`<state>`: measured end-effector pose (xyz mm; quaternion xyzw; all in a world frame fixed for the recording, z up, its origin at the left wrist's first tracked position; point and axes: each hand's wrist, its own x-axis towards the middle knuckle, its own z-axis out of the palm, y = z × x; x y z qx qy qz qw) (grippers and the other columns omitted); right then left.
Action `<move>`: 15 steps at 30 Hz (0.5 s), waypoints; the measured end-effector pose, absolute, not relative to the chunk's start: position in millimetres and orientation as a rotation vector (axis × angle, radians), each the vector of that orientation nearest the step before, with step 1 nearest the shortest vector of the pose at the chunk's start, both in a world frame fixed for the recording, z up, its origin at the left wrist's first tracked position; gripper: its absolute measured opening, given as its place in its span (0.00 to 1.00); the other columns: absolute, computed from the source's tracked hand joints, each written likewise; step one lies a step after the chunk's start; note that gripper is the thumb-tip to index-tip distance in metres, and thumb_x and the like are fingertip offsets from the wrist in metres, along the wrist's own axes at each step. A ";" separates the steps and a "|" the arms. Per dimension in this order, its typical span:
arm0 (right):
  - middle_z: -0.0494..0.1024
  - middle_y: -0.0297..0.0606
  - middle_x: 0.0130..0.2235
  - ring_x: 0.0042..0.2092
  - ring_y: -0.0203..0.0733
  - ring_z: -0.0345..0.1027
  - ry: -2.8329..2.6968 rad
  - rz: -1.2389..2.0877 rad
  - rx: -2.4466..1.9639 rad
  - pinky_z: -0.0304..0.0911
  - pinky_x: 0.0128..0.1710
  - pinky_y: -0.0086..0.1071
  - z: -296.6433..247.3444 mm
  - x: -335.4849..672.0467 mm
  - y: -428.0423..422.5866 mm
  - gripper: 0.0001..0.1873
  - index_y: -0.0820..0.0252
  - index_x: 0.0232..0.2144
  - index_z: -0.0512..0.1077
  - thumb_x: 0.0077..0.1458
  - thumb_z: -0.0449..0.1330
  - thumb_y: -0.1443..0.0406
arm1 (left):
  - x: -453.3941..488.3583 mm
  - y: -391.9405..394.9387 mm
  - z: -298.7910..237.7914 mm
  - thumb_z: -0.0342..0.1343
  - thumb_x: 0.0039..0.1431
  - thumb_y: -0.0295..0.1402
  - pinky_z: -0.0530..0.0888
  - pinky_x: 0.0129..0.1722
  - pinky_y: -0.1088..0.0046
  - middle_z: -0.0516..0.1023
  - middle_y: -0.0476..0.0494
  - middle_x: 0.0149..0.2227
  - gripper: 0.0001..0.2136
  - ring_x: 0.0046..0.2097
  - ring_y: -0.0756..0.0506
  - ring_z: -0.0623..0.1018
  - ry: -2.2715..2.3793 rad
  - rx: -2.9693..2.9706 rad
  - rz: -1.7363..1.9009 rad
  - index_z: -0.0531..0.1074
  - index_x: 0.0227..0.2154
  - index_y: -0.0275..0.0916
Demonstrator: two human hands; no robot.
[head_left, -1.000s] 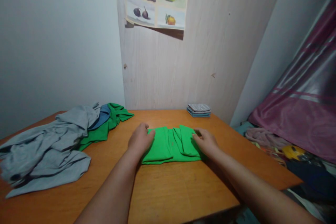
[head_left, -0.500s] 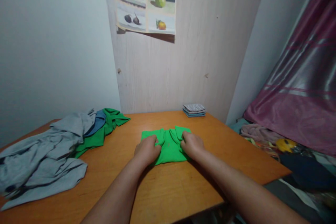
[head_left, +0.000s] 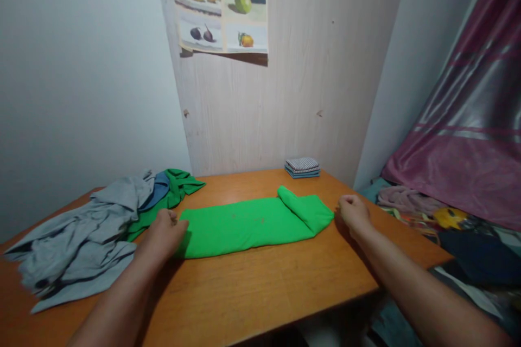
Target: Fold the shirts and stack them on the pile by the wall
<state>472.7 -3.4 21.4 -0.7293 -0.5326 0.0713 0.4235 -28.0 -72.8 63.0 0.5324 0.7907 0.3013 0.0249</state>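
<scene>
At the left end of the green cloth [head_left: 244, 227], the left hand [head_left: 161, 233] has thumb and fingers clamped on its edge. By the cloth's pointed right tip, the right hand [head_left: 354, 214] is curled; I cannot tell whether it grips that tip. The cloth lies lengthwise across the table [head_left: 268, 293] between both hands, a flap turned over near its right end. To the left sprawls a heap of grey clothes [head_left: 89, 227]; behind, towards the right, sits a small folded stack [head_left: 302, 169].
</scene>
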 end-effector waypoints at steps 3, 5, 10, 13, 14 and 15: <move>0.81 0.47 0.41 0.43 0.48 0.74 -1.434 0.179 -1.782 0.67 0.40 0.34 23.3 458.9 3.0 0.17 0.59 0.39 0.74 0.63 0.47 0.59 | -18.0 -77.1 58.9 0.49 0.61 0.38 0.72 0.52 0.57 0.76 0.30 0.51 0.17 0.53 0.31 0.76 2.500 1.922 0.872 0.68 0.50 0.35; 0.82 0.43 0.41 0.43 0.46 0.75 -1.569 0.222 -1.735 0.67 0.41 0.33 27.1 441.8 9.3 0.17 0.58 0.39 0.75 0.64 0.49 0.57 | -5.6 -73.7 57.9 0.47 0.62 0.37 0.70 0.56 0.58 0.77 0.30 0.52 0.18 0.55 0.33 0.75 2.419 2.095 0.830 0.69 0.51 0.34; 0.78 0.51 0.55 0.53 0.51 0.73 -1.817 0.284 -1.702 0.64 0.50 0.37 34.6 397.1 22.1 0.34 0.63 0.59 0.69 0.59 0.59 0.47 | 18.6 -57.7 49.4 0.47 0.66 0.41 0.68 0.60 0.59 0.77 0.31 0.56 0.21 0.59 0.35 0.74 2.182 2.341 0.653 0.71 0.54 0.34; 0.76 0.51 0.58 0.55 0.53 0.72 -1.912 0.291 -1.800 0.64 0.51 0.38 32.1 386.2 27.8 0.40 0.60 0.62 0.67 0.52 0.66 0.49 | 23.1 -54.5 36.4 0.48 0.66 0.48 0.63 0.64 0.54 0.70 0.29 0.64 0.28 0.66 0.32 0.68 2.157 2.390 0.393 0.69 0.60 0.33; 0.78 0.50 0.55 0.54 0.53 0.73 -1.922 0.295 -1.847 0.64 0.50 0.37 30.4 387.0 29.8 0.36 0.59 0.59 0.71 0.52 0.66 0.50 | 23.3 -54.6 32.1 0.47 0.66 0.50 0.61 0.65 0.51 0.67 0.29 0.67 0.30 0.68 0.31 0.65 2.174 2.369 0.309 0.68 0.63 0.34; 0.80 0.49 0.52 0.52 0.53 0.74 -1.914 0.299 -1.893 0.65 0.48 0.37 28.6 389.9 31.7 0.30 0.58 0.55 0.74 0.53 0.65 0.51 | 23.1 -54.9 28.4 0.46 0.66 0.51 0.59 0.66 0.49 0.64 0.30 0.69 0.31 0.69 0.30 0.63 2.193 2.339 0.244 0.66 0.64 0.35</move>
